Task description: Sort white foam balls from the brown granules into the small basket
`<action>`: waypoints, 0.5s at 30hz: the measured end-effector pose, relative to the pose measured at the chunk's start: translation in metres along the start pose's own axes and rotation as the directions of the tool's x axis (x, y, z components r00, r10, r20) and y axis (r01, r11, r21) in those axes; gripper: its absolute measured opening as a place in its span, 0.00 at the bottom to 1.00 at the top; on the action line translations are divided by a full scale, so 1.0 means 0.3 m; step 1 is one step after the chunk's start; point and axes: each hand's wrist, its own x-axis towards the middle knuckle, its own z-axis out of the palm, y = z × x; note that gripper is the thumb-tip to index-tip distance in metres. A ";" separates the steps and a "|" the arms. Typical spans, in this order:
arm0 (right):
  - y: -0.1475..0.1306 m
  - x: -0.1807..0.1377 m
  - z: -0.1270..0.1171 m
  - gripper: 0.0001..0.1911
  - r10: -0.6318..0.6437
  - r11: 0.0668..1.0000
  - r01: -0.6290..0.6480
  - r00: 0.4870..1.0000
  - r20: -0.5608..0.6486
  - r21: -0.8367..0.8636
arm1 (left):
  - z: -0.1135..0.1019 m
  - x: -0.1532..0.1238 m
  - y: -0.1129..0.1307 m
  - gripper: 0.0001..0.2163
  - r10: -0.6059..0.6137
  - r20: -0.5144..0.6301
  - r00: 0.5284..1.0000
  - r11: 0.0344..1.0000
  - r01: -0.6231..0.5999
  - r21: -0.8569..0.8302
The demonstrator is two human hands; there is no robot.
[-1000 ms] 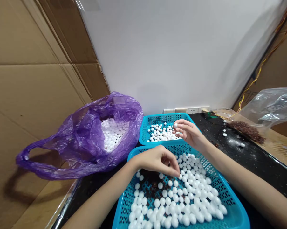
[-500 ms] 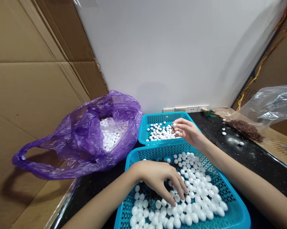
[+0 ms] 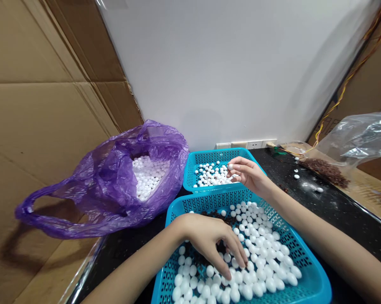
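My left hand (image 3: pixel 212 240) lies in the near blue basket (image 3: pixel 307 270), its fingers spread over the white balls (image 3: pixel 260 253) and touching them. Brown bits lie among the balls near that hand. My right hand (image 3: pixel 249 173) hovers over the far blue basket (image 3: pixel 206 157), pinching one white ball (image 3: pixel 230 166) between thumb and fingertips. That far basket holds several small white balls (image 3: pixel 211 175).
A purple plastic bag (image 3: pixel 114 185) full of white balls sits at the left. A clear plastic bag (image 3: pixel 358 141) and a heap of brown bits (image 3: pixel 326 171) lie at the right on the black table (image 3: pixel 342 215). Cardboard walls stand on both sides.
My left hand has gone from a pinch near the basket's back to lying spread on the balls nearer me. My right hand has stayed over the far basket with its ball.
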 end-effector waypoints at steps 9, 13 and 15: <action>0.000 0.002 0.001 0.08 -0.006 1.000 0.006 1.000 -0.002 -0.023 | -0.018 -0.002 0.006 0.07 -0.049 -0.239 0.970 0.981 0.092 0.172; 0.003 0.001 -0.001 0.07 -0.014 1.000 0.014 1.000 0.017 -0.001 | -0.025 -0.007 0.008 0.05 -0.231 -0.415 0.880 0.879 0.371 0.298; 0.003 0.001 -0.002 0.06 -0.017 1.000 0.017 0.999 0.028 0.007 | -0.023 -0.010 0.009 0.05 -0.288 -0.461 0.839 0.791 0.480 0.380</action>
